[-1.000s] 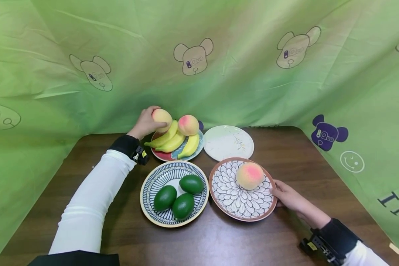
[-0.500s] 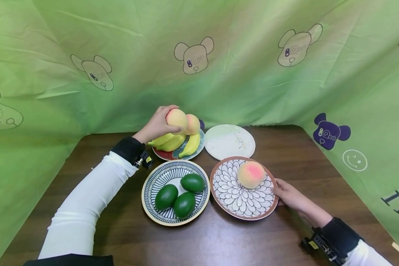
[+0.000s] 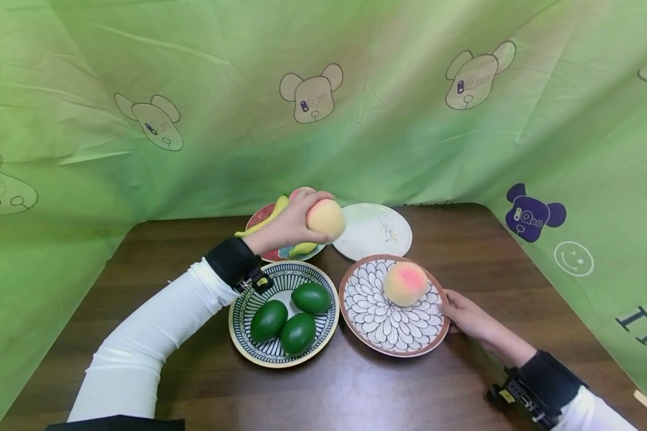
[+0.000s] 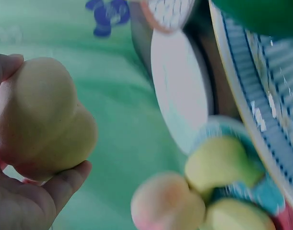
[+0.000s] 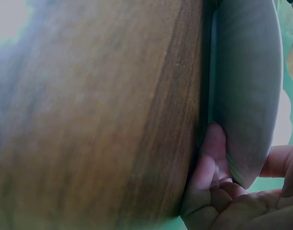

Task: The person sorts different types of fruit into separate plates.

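Carried rightward off the bananas (image 3: 269,216), a peach (image 3: 326,218) is gripped in the left hand (image 3: 288,224), while the petal plate's (image 3: 388,326) rim is pinched by the right hand (image 3: 466,317).

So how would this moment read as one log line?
left hand: holds peach in air | right hand: grips petal-pattern plate rim | second peach: on that plate
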Tool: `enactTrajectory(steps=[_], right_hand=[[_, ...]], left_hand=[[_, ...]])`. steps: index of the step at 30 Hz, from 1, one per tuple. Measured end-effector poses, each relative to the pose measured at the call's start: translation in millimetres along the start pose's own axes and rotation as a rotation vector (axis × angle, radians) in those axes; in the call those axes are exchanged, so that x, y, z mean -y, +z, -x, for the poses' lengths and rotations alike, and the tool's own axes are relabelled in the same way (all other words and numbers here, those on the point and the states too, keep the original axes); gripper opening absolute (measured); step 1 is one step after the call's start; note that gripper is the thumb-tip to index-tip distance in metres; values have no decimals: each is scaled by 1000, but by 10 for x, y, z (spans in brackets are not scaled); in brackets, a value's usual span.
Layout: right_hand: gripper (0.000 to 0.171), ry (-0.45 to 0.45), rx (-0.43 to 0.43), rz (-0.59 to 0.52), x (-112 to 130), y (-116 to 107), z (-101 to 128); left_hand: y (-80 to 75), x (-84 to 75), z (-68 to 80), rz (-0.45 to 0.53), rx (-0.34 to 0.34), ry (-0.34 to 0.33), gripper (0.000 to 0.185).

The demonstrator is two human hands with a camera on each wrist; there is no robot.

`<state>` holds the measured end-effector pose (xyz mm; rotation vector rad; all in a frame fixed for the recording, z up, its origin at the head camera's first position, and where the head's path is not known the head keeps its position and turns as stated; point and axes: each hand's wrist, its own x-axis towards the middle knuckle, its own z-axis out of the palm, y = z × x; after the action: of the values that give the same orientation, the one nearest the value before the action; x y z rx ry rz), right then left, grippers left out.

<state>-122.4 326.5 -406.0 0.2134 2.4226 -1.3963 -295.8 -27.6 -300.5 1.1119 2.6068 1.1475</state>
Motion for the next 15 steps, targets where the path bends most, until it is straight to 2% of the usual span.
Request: enactTrajectory(steps=[4, 8, 15], right_hand=[[58, 2, 4, -6, -3, -10, 14], [58, 9, 9, -10, -20, -11, 20], [58, -14, 15, -13, -20, -15, -6]], left_hand=[[228, -112, -26, -32, 66, 86, 81], [412, -186, -10, -47, 146, 110, 80], [638, -249, -30, -38, 237, 131, 75]])
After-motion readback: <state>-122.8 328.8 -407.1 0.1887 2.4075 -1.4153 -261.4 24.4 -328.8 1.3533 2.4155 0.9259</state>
